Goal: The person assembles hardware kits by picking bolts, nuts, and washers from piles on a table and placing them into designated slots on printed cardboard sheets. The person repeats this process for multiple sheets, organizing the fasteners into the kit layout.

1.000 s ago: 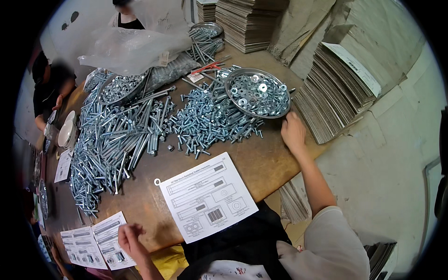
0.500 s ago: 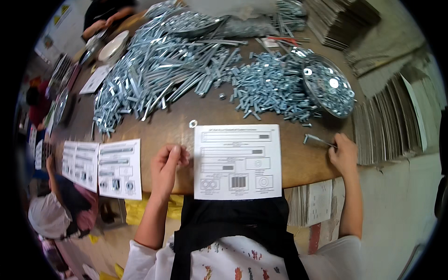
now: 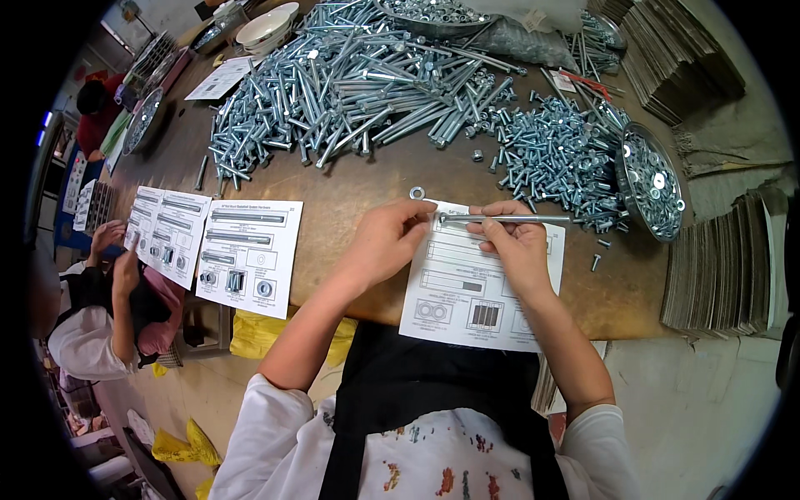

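A long silver bolt lies level across the top of a printed white sheet. My right hand pinches its shank near the middle, so the head end points left. At the sheet's upper left edge, my left hand has its fingers curled together, just short of the bolt's head. Whether anything is between those fingertips is hidden. The sheet shows outlines of bolts, washers and nuts. Just beyond its upper left corner sits a nut.
Heaps of long bolts and short bolts cover the table's far side. A metal bowl of washers stands at right, beside stacked cardboard. More filled sheets lie left, where a co-worker's hands are busy.
My right hand has come in from the table's right side with the long bolt to above the sheet. My left hand has moved to the sheet's upper left edge. The head view has shifted.
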The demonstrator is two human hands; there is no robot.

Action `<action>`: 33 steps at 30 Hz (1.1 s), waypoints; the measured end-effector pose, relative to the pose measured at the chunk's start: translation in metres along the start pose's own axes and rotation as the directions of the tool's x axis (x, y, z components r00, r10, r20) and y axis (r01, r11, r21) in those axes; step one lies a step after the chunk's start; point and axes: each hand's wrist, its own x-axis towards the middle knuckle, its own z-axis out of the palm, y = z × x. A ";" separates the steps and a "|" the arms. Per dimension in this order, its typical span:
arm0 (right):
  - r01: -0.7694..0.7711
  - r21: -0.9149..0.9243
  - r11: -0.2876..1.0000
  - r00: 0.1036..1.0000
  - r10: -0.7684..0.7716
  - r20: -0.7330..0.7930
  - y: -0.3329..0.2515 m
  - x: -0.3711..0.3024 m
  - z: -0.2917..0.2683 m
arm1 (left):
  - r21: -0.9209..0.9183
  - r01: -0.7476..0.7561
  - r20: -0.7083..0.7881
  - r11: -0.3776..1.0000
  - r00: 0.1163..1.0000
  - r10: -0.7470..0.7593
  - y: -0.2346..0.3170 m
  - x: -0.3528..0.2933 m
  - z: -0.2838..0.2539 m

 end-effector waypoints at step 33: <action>0.179 -0.433 0.883 0.839 -0.367 -0.401 0.045 -0.031 -0.117 | 0.616 -0.142 -0.094 0.775 0.963 0.252 -0.021 0.135 -0.006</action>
